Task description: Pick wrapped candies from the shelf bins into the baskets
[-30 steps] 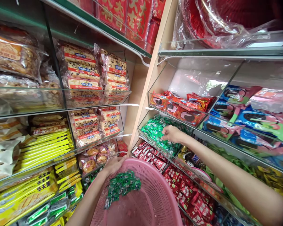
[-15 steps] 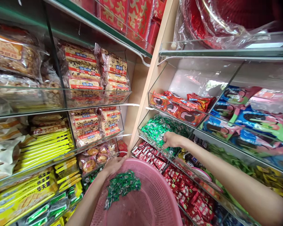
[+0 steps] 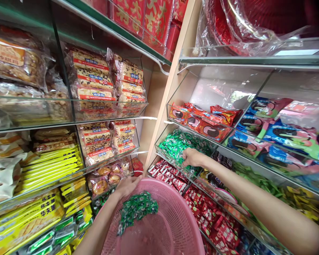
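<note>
My left hand grips the far rim of a pink mesh basket, which holds a small heap of green-wrapped candies. My right hand reaches into a glass shelf bin of the same green candies, with its fingers curled down into the pile. What the fingers hold is hidden among the wrappers.
Glass shelves surround me. Red chocolate bars fill the bin below the green candies; orange cookie packs and blue cookie packs lie above. On the left are nut-bar packs and yellow wafer packs.
My right hand has dropped a little from the top of the pile and dug its fingers into the green candies. My left hand and the basket stay put.
</note>
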The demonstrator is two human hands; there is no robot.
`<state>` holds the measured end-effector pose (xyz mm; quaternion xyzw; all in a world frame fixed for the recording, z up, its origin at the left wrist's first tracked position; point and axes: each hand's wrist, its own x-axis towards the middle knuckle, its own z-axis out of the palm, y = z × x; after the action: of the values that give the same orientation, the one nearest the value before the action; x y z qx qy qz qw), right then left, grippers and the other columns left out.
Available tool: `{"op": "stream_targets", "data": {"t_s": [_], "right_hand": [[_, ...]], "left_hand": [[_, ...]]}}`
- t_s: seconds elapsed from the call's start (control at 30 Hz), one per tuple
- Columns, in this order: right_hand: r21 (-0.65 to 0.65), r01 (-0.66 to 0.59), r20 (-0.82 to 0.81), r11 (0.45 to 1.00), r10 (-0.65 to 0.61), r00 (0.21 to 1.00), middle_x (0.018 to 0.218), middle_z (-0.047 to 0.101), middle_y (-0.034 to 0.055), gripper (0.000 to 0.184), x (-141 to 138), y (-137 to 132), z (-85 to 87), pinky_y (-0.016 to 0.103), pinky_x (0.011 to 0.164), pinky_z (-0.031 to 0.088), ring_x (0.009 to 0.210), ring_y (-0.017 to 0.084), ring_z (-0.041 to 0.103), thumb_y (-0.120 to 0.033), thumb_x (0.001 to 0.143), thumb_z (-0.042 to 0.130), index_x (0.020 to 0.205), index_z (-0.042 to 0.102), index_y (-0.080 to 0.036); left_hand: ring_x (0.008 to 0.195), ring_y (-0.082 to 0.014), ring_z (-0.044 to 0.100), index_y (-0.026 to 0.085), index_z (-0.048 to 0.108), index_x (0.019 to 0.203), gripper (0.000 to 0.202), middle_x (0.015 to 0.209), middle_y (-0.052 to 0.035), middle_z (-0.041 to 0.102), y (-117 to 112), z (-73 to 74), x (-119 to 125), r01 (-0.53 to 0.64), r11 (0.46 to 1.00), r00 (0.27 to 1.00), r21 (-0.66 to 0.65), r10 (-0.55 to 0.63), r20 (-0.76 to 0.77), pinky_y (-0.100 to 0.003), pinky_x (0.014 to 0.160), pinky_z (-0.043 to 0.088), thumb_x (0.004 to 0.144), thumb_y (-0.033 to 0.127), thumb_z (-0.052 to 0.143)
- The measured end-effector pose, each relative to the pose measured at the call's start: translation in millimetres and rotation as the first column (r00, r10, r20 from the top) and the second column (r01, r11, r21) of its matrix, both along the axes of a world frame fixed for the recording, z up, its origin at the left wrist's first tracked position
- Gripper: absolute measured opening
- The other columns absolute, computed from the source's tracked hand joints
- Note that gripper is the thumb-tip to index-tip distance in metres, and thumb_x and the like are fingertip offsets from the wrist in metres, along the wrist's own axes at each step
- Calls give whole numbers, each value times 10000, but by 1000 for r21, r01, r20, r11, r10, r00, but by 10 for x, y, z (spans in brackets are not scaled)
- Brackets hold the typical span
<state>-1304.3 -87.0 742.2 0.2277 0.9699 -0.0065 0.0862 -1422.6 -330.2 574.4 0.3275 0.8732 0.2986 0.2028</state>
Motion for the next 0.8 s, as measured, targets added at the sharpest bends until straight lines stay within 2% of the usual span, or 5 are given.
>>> {"op": "stream_targets", "data": {"t_s": [0.13, 0.3, 0.47, 0.63, 0.8], "right_hand": [[-21, -7, -6, 1000, 7, 1000, 561, 463, -59, 162, 1, 10, 58, 190, 469, 283, 559, 87, 431, -224, 520, 692, 601, 571, -153], [-25, -97, 36, 995, 98, 995, 472, 359, -74, 168, 46, 57, 321, 202, 458, 249, 503, 81, 366, -242, 537, 660, 502, 517, -162], [13, -99, -62, 995, 100, 993, 497, 386, -73, 157, 43, 111, 500, 205, 481, 266, 508, 85, 372, -281, 568, 654, 582, 549, -165], [104, -91, -87, 990, 100, 991, 658, 536, -27, 168, -45, 132, 339, 189, 538, 318, 639, 112, 485, -234, 572, 675, 710, 605, -170], [149, -94, -21, 984, 98, 995, 744, 580, 5, 232, -73, 165, 149, 193, 564, 343, 733, 144, 535, -241, 568, 689, 783, 629, -177]], "left_hand": [[1028, -268, 550, 271, 643, 1029, 679, 1055, -41, 651, -8, 13, -2, -22, 1000, 999, 8, 21, 27, -332, 850, 386, 755, 690, 186], [1031, -272, 549, 279, 631, 1056, 693, 1068, -36, 646, -27, -18, -32, -37, 999, 999, 4, 37, 35, -346, 858, 389, 742, 705, 183], [1013, -277, 559, 295, 634, 1043, 691, 1032, -33, 659, -18, -82, -67, -12, 1000, 1000, 15, 12, 6, -365, 849, 392, 747, 706, 163], [1007, -281, 562, 293, 638, 1028, 683, 1034, -33, 658, -18, -101, -69, -14, 1000, 1000, 13, 14, -2, -366, 838, 396, 755, 697, 160], [1028, -275, 553, 271, 635, 1044, 687, 1059, -49, 650, -40, -88, -62, -14, 1000, 1000, 28, 14, 7, -354, 854, 391, 761, 685, 166]]}}
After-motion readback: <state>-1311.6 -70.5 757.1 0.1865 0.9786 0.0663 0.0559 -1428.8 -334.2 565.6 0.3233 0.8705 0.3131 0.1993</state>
